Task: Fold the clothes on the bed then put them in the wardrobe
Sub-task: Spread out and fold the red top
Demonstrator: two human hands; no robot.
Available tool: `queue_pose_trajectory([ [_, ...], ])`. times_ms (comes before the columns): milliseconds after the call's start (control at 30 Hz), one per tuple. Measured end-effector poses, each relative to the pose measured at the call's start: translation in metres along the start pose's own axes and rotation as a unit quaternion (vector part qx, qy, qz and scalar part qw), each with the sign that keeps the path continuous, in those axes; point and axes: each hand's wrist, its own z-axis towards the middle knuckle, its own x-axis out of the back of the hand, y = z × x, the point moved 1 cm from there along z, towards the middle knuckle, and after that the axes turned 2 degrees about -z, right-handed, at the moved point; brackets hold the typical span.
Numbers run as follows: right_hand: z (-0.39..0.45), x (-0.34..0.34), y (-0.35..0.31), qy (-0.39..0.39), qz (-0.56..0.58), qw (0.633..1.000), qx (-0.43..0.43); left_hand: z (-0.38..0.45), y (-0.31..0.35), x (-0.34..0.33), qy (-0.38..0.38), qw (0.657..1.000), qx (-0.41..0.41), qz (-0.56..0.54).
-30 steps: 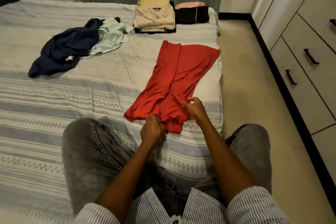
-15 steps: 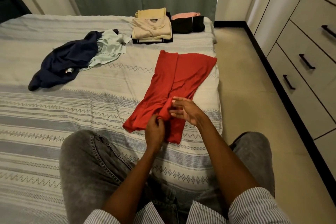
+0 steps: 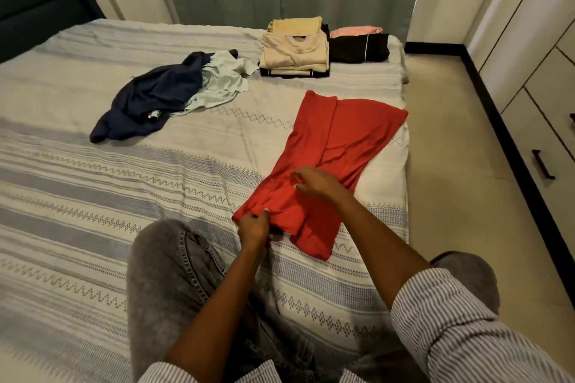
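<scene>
Head view: red garment (image 3: 329, 165) laid lengthwise on the bed (image 3: 93, 196) near its right edge, sides already folded inward, near end bunched. Left hand (image 3: 253, 227) at the near left corner, fingers curled and pinching the fabric edge. Right hand (image 3: 314, 182) on top of the garment just beyond, fingers loosely extended and touching the cloth, gripping nothing that can be made out. Step in hand, as judged: squaring the near end before folding it over. To do well: hold the pinched corner taut, smooth the bunched cloth flat with the right palm, align both side edges, then bring the near end up toward the far hem in one even fold. Unfolded navy garment (image 3: 149, 106) and pale green garment (image 3: 221, 81) heaped together to the left, well apart. Folded beige stack (image 3: 294, 50) and folded black and pink pile (image 3: 359, 45) at the far edge. Wardrobe drawers (image 3: 547, 121) across the floor to the right.
</scene>
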Motion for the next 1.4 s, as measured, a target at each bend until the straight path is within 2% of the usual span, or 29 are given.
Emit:
queue_pose_trajectory([
  [100, 0.016, -0.007, -0.006, -0.009, -0.091, 0.996, -0.013, 0.003, 0.0, 0.003, -0.012, 0.999, 0.026, -0.019],
  [233, 0.031, -0.002, -0.014, 0.005, -0.055, 0.998, -0.027, 0.002, 0.007, 0.003, -0.015, 0.995, 0.059, -0.083],
  [400, 0.041, 0.011, -0.018, 0.045, 0.092, 0.994, -0.034, 0.0, 0.022, 0.003, 0.007, 0.975, 0.073, -0.211],
  [600, 0.043, 0.026, -0.016, -0.041, 0.286, 0.953, -0.096, -0.002, 0.026, 0.003, 0.041, 0.946, 0.067, -0.313],
  [733, 0.048, 0.029, -0.02, -0.04, 0.355, 0.926, -0.121, -0.001, 0.028, 0.004, 0.044, 0.945, 0.04, -0.323],
  [833, 0.039, 0.035, -0.023, -0.023, 0.443, 0.882, -0.159, -0.008, 0.021, 0.006, 0.037, 0.973, -0.02, -0.225],
  [900, 0.033, 0.035, -0.012, 0.0, 0.441, 0.881, -0.172, -0.017, 0.011, 0.002, 0.013, 0.99, -0.113, -0.083],
  [933, 0.033, 0.034, -0.006, 0.001, 0.43, 0.884, -0.184, -0.02, 0.006, 0.001, 0.001, 0.983, -0.181, -0.001],
  [967, 0.027, 0.034, 0.0, 0.004, 0.428, 0.881, -0.2, -0.025, 0.002, -0.003, -0.006, 0.963, -0.256, 0.089],
  [1000, 0.023, 0.035, 0.003, -0.004, 0.425, 0.881, -0.207, -0.027, -0.001, -0.004, 0.004, 0.924, -0.331, 0.19],
  [1067, 0.009, 0.034, 0.012, -0.018, 0.418, 0.881, -0.218, -0.032, -0.005, -0.01, 0.009, 0.824, -0.44, 0.357],
  [1100, 0.005, 0.036, 0.01, -0.027, 0.414, 0.884, -0.214, -0.029, -0.005, -0.011, 0.002, 0.78, -0.482, 0.4],
  [1167, -0.012, 0.027, 0.026, -0.033, 0.384, 0.895, -0.223, -0.036, -0.016, -0.022, -0.053, 0.725, -0.52, 0.448],
  [1233, -0.026, 0.018, 0.041, -0.047, 0.334, 0.915, -0.222, -0.039, -0.022, -0.032, -0.116, 0.705, -0.519, 0.469],
  [1300, -0.026, 0.01, 0.044, -0.061, 0.283, 0.936, -0.2, -0.035, -0.02, -0.028, -0.154, 0.73, -0.477, 0.464],
  [1333, -0.038, 0.011, 0.055, -0.044, 0.259, 0.943, -0.202, -0.039, -0.018, -0.036, -0.174, 0.739, -0.472, 0.448],
  [1400, -0.042, 0.01, 0.058, 0.007, 0.225, 0.955, -0.192, -0.035, -0.015, -0.035, -0.165, 0.742, -0.484, 0.434],
])
